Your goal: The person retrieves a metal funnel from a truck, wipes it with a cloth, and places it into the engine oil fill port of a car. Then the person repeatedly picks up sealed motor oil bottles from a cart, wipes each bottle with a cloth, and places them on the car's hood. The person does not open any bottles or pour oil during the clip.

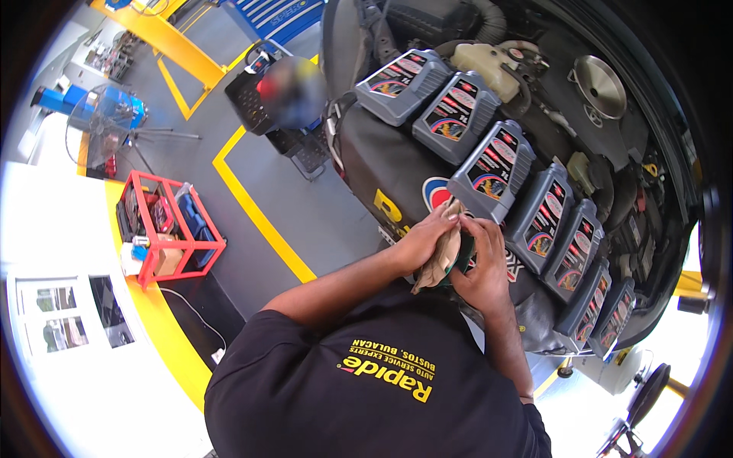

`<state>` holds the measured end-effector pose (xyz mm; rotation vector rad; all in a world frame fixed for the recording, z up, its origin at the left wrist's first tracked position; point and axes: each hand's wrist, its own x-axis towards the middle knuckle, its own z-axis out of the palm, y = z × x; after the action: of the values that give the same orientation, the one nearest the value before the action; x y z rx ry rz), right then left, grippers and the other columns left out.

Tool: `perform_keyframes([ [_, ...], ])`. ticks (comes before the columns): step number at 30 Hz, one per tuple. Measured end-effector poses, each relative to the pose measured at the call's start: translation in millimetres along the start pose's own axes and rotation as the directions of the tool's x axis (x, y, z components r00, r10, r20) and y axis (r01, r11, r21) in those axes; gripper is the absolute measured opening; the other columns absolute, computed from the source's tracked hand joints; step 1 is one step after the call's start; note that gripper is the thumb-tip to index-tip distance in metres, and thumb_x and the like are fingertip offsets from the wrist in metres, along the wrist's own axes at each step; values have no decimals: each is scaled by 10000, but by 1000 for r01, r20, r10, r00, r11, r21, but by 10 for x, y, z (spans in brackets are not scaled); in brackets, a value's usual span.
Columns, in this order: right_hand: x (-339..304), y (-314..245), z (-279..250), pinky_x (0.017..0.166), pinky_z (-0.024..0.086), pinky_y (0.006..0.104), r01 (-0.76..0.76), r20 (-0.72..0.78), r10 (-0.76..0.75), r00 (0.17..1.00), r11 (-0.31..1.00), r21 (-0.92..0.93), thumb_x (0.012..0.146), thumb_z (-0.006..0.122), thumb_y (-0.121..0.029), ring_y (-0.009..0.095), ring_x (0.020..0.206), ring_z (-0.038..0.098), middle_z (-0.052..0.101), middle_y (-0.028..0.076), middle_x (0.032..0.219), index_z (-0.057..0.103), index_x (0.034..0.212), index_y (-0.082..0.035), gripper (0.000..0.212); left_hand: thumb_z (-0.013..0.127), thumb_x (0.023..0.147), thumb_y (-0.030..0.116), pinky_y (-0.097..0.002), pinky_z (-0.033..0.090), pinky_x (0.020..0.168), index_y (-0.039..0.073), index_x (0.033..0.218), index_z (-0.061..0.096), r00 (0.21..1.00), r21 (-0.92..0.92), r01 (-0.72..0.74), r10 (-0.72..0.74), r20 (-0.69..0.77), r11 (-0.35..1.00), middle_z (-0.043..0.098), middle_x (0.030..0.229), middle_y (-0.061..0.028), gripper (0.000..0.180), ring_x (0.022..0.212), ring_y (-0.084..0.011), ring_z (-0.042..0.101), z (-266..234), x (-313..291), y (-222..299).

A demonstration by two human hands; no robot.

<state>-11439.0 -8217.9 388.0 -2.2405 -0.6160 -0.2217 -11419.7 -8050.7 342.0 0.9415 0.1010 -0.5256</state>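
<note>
In front of my chest, both hands meet at a crumpled brown sheet (440,263), paper or cloth. My left hand (426,240) is closed on its upper part. Close against it, my right hand (486,269) curls its fingers around a small dark green thing at the sheet's right side; the fingers cover most of it, and its kind cannot be made out. Just beyond my hands, several grey plastic motor oil bottles (489,172) form a slanting row along the car's front edge. They rest on a black cover (374,156) with a round red, white and blue emblem.
Behind the bottles lies the open engine bay, with a cream plastic reservoir (485,69) and a metal funnel (599,85). To the left are a red tool cart (183,246), a standing fan (103,126) and yellow floor lines. A blue cabinet (282,17) stands at the far side.
</note>
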Motion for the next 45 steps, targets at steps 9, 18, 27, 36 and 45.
perform_keyframes([
  [9, 609, -372, 766, 896, 487, 340, -191, 99, 174, 980, 959, 210, 698, 834, -35, 248, 1047, 568, 513, 112, 1166, 641, 1220, -67, 558, 659, 907, 183, -376, 535, 892, 28, 1247, 586, 849, 848, -15, 455, -269, 530, 685, 1069, -126, 381, 1025, -261, 678, -2276, -175, 1072],
  [18, 1846, -507, 3113, 866, 545, 416, -309, 618, 134, 775, 933, 185, 830, 816, -293, 309, 1053, 653, 627, 130, 1144, 635, 1231, -70, 493, 569, 938, 200, -494, 570, 923, 126, 1268, 598, 559, 719, 693, 588, -584, 54, 633, 1274, -151, 339, 1095, -396, 682, -6147, 458, 2130],
  [27, 4023, -807, 5194, 955, 548, 470, -216, 463, 214, 860, 975, -50, 853, 771, -369, 359, 1188, 634, 608, 157, 1276, 642, 1279, -141, 500, 523, 981, 207, -531, 569, 826, 151, 1148, 646, 728, 853, 521, 541, -421, -37, 680, 1172, -123, 214, 978, -413, 702, -6188, 299, 2031],
  [36, 3919, -738, 5672, 890, 541, 451, -40, 538, 67, 840, 997, -63, 824, 748, -274, 328, 1157, 640, 627, 177, 1218, 683, 1154, -77, 390, 634, 916, 145, -586, 533, 644, 161, 1135, 611, 762, 835, 512, 555, -334, -200, 657, 1047, -145, 220, 827, -456, 680, -6113, -170, 1660],
  [45, 3126, -411, 1884, 925, 461, 491, -376, -518, 44, 854, 741, -557, 762, 787, -229, 366, 1088, 572, 600, 141, 1136, 620, 1136, -84, 434, 622, 872, 102, -526, 497, 908, -21, 1106, 604, 645, 933, 354, 706, -292, 62, 637, 1062, -233, 266, 1039, -447, 623, -5702, -319, 1923],
])
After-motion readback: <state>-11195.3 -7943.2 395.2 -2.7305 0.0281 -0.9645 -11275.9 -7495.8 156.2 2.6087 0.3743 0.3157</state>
